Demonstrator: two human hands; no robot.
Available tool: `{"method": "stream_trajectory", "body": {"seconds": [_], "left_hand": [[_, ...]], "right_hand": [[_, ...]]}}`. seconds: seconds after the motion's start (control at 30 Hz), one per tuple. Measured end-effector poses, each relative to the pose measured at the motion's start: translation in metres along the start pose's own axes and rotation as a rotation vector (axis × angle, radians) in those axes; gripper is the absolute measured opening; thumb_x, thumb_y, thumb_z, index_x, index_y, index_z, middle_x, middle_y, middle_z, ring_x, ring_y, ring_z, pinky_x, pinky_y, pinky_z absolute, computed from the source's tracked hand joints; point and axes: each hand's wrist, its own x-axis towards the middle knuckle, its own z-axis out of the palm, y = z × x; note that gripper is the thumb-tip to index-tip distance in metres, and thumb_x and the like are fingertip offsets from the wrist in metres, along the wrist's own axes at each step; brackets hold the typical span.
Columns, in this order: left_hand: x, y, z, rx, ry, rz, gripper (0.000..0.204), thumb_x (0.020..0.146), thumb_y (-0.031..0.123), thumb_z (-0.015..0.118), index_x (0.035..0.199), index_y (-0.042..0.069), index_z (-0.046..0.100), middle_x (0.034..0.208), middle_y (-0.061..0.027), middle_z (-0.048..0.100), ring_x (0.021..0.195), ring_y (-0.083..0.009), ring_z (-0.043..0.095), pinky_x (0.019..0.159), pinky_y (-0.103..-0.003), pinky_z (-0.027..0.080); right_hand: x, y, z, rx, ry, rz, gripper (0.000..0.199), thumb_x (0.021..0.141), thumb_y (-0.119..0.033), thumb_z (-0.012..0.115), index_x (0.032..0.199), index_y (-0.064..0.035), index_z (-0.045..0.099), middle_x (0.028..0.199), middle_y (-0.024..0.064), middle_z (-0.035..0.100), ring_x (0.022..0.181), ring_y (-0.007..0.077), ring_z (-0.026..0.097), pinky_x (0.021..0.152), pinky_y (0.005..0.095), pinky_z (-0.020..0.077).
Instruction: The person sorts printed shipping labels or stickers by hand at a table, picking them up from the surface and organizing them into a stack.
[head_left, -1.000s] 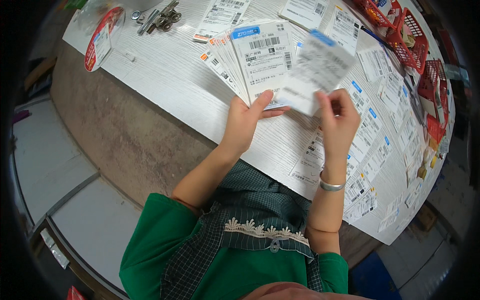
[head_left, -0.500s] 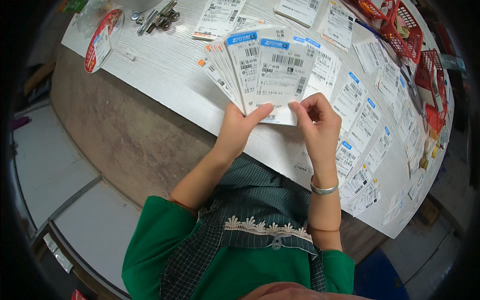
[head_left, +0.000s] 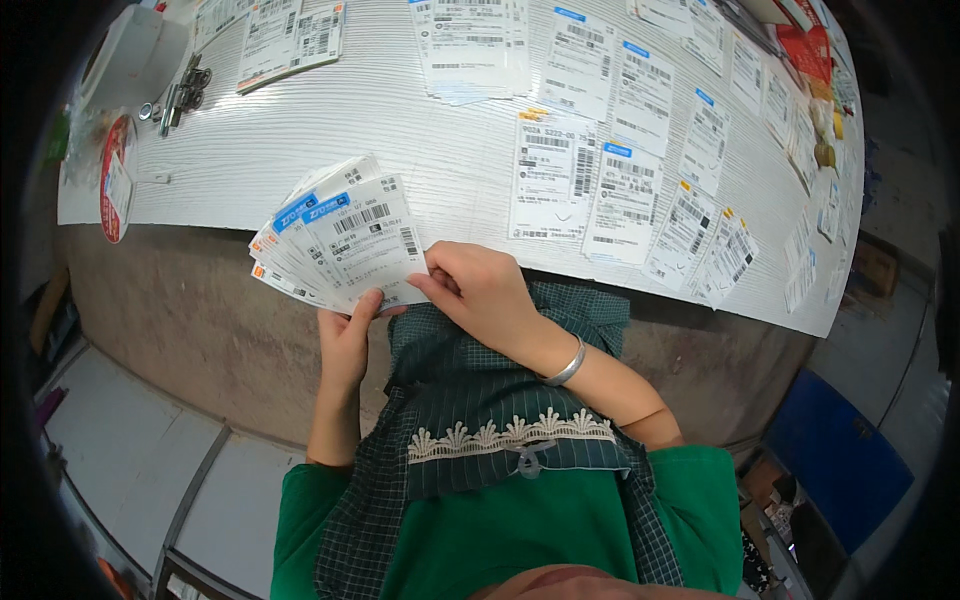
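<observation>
The left hand (head_left: 345, 340) clamps a fan of shipping labels (head_left: 370, 240), blue-headed and barcoded, at the near edge of the table (head_left: 450, 165), thumb pressed on the front sheet and other fingers mostly hidden behind. The right hand (head_left: 485, 295) pinches that sheet's right edge between thumb and forefinger; a white box (head_left: 132, 58) at upper left conceals any contents.
</observation>
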Motion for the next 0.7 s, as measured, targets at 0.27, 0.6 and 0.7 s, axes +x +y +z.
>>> {"method": "stream_trajectory", "body": {"seconds": [0.27,0.6,0.7], "left_hand": [[-0.005,-0.018,0.036,-0.165,0.074,0.106,0.035,0.09,0.005,0.049,0.119,-0.012,0.041,0.106,-0.0203,0.058,0.09,-0.0261,0.063,0.068,-0.032,0.058],[-0.008,-0.006,0.019,-0.206,-0.011,0.187,0.041,0.089,0.008,0.05,0.124,-0.007,0.035,0.105,-0.0196,0.057,0.08,-0.0249,0.065,0.061,-0.026,0.057],[-0.012,-0.015,0.025,-0.069,0.003,0.269,0.038,0.087,0.003,0.05,0.122,-0.009,0.038,0.106,-0.0212,0.057,0.081,-0.0277,0.065,0.066,-0.033,0.057]], "right_hand": [[-0.014,0.019,-0.017,-0.048,0.235,-0.1,0.022,0.083,-0.019,0.062,0.069,-0.0037,0.052,0.058,0.009,0.051,0.05,0.0252,0.05,0.046,0.033,0.0385],[-0.002,0.041,-0.038,-0.574,0.377,0.077,0.024,0.08,-0.023,0.063,0.068,-0.0067,0.051,0.056,0.0041,0.053,0.052,0.0222,0.055,0.044,0.0337,0.0406],[-0.012,0.003,-0.056,-0.086,0.195,0.028,0.035,0.08,-0.024,0.064,0.105,-0.0027,0.053,0.091,0.0103,0.06,0.083,0.0219,0.06,0.069,0.0324,0.049]]}}
